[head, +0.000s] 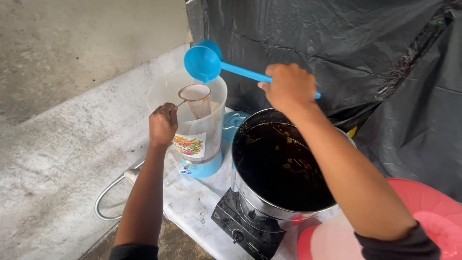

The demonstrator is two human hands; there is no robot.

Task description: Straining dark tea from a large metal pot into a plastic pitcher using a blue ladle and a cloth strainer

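Behind the work surface I see black plastic sheeting [346,43] hanging as a backdrop, with bare concrete [57,120] off to the left and a flexible metal hose [108,192] curling along it. At lower right a red plastic basin [433,207] sits beside my right forearm. On a black single-burner stove [240,231] stands a large steel pot [260,202] nearly full of dark brown liquid with bits of leaf floating in it. Just left of it is a translucent plastic jug [211,130] on a blue base. My left hand [162,124] is clenched on the wire handle of a small cloth strainer [196,98], keeping it over the jug's mouth. My right hand [288,85] grips the handle of a blue ladle [203,62], whose bowl hangs tilted just above the strainer
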